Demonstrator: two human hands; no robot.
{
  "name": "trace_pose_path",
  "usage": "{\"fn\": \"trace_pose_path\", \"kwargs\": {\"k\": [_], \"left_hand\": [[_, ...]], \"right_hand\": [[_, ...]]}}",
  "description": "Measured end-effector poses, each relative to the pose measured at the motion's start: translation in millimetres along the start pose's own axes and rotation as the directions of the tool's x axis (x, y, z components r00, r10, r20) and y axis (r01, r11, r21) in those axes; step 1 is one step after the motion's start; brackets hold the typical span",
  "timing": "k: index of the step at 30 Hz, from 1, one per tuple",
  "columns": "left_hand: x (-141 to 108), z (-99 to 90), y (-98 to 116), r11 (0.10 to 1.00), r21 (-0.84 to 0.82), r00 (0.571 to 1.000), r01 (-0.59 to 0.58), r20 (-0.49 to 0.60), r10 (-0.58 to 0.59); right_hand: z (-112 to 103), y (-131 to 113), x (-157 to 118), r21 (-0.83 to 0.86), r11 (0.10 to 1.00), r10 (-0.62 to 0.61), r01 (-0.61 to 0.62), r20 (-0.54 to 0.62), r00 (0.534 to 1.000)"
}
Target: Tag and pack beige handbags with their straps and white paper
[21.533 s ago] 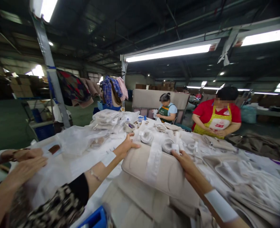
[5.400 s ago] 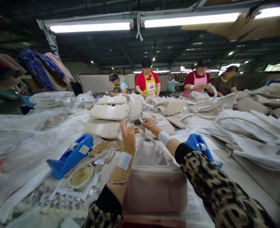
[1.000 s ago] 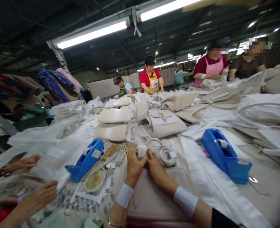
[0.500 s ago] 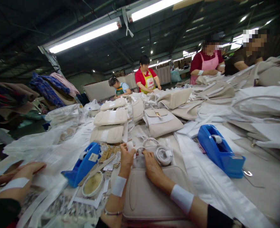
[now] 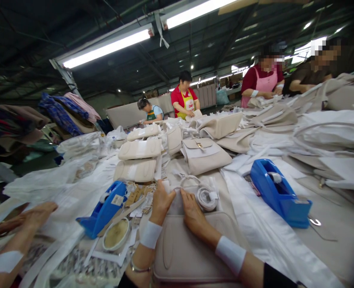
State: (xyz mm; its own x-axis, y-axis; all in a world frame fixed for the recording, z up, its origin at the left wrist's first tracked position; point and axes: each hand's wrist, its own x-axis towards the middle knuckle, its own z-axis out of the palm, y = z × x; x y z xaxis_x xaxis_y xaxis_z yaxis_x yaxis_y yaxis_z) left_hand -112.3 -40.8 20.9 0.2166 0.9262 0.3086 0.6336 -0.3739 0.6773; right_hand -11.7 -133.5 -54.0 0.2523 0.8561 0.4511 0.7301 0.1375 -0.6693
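A beige bag (image 5: 191, 252) lies flat at the front centre, below both hands. At its top edge my left hand (image 5: 161, 202) is closed on a small white piece (image 5: 166, 185) that sticks up beside the fingers. My right hand (image 5: 193, 210) has its fingers bent together over clear plastic at the bag's upper edge; what the fingertips hold is too small to tell. Just right of it lies a coiled strap (image 5: 207, 197) in clear wrap. Brown tags (image 5: 135, 195) with strings are left of my left hand.
Blue tape dispensers stand at left (image 5: 105, 210) and right (image 5: 280, 194). A round dish (image 5: 116, 235) sits near the left one. Another person's hands (image 5: 39, 216) work at far left. Wrapped bags (image 5: 141, 149) and a flap bag (image 5: 205, 155) lie behind. Several people work across the table.
My left thumb has shifted a little right and my right fingertips have straightened slightly. The other person's arm at left has moved. People across the table have shifted their hands.
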Motion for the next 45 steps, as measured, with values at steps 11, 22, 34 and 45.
{"fn": "trace_pose_path", "kwargs": {"k": [11, 22, 34, 45], "left_hand": [[14.1, 18.8, -17.2, 0.974, -0.229, 0.982, 0.0, 0.182, 0.043], [19.1, 10.0, -15.5, 0.974, 0.023, 0.97, -0.224, 0.101, 0.22], [41.6, 79.6, 40.6, 0.959, 0.046, 0.837, -0.28, 0.502, 0.22], [44.3, 81.1, 19.6, 0.878, 0.001, 0.62, -0.478, 0.708, 0.337]], "right_hand": [[4.5, 4.8, 1.6, 0.038, 0.999, 0.029, -0.029, -0.002, 1.0], [6.4, 3.6, -2.3, 0.005, 1.0, -0.018, 0.018, -0.088, 0.996], [-5.3, 1.1, -2.0, 0.244, 0.969, 0.007, 0.046, -0.211, 0.977], [-10.5, -6.8, -3.9, 0.31, 0.946, -0.037, 0.09, -0.173, 0.984]]}}
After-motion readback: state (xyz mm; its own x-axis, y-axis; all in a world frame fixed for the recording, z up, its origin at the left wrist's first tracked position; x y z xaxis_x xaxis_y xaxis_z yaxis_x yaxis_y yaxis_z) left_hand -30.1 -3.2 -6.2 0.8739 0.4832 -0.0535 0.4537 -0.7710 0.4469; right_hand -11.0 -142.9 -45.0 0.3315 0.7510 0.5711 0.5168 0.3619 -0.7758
